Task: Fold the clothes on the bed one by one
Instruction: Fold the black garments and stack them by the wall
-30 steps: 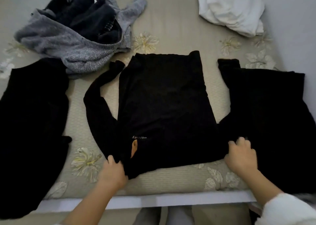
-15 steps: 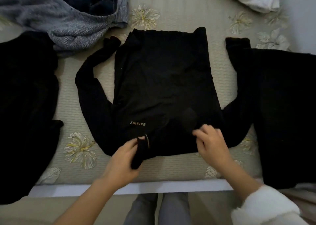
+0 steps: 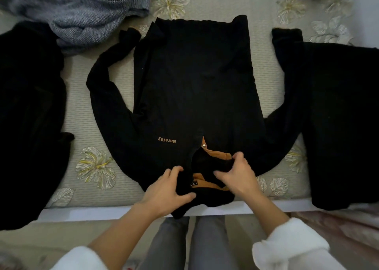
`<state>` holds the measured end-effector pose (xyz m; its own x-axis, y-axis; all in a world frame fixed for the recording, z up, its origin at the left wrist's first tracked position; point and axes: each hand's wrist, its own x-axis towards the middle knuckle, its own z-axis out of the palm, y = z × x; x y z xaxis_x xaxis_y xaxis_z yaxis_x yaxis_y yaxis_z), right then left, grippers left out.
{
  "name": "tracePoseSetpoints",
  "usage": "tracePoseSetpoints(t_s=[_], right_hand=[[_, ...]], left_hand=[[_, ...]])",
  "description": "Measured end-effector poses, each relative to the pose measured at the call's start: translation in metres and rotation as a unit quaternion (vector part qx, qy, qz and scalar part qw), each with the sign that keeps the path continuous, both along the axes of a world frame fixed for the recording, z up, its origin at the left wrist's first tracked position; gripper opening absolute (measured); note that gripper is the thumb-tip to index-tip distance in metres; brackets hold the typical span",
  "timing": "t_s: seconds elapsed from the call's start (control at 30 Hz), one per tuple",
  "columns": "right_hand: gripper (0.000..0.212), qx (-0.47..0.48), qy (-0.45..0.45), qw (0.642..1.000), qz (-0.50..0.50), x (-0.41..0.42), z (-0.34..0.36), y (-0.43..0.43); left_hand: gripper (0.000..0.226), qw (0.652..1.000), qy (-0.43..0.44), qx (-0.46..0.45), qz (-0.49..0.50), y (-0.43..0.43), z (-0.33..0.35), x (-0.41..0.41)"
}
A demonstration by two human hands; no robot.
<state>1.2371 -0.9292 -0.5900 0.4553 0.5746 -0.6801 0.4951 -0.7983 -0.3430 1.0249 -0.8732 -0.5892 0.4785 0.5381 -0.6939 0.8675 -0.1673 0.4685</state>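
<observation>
Black top [image 3: 192,81] lies flat mid-frame; my left hand [image 3: 166,192] and right hand [image 3: 240,177] each grip its collar [image 3: 217,156], straightening it. Next, I reckon: sleeves [image 3: 106,105] folded inward.

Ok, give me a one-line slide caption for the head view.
The left hand and right hand grip the collar of a black top spread on the bed.

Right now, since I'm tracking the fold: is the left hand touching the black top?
Touching. The head view shows the left hand gripping the black top at its collar.
</observation>
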Motion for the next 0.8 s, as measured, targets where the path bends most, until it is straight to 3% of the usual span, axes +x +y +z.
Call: tracePoseSetpoints(t_s=[0.1,0.2,0.27,0.3,0.37,0.47,0.67,0.8], right_hand=[[0.038,0.073,-0.092,0.963,0.241,-0.013,0.013,-0.005],[0.04,-0.015,0.073,0.934,0.348,-0.014,0.014,-0.008],[0.031,-0.064,0.176,0.934,0.305,-0.007,0.013,0.0],[0.026,-0.046,0.185,0.948,0.256,0.0,0.011,0.008],[0.02,0.011,0.157,0.978,0.137,0.019,0.008,0.032],[0.012,0.065,0.12,0.991,0.008,0.05,0.006,0.079],[0.01,0.1,0.068,0.992,-0.042,0.099,0.005,0.182],[0.008,0.119,0.027,0.991,-0.052,0.132,-0.015,0.241]], left_hand=[[0.074,1.0,0.009,-0.001,-0.001,-0.002,-0.004,0.008],[0.067,0.997,-0.004,-0.08,-0.004,0.005,-0.006,0.012],[0.058,0.993,-0.007,-0.119,0.012,0.017,-0.007,0.015],[0.051,0.993,-0.013,-0.117,0.026,0.026,-0.008,0.017],[0.04,0.995,-0.029,-0.082,0.055,0.048,-0.009,0.023],[0.03,0.994,-0.037,-0.015,0.099,0.094,-0.006,0.037],[0.02,0.965,-0.043,0.102,0.237,0.207,-0.008,0.068],[0.039,0.927,-0.087,0.158,0.329,0.28,-0.023,0.088]])
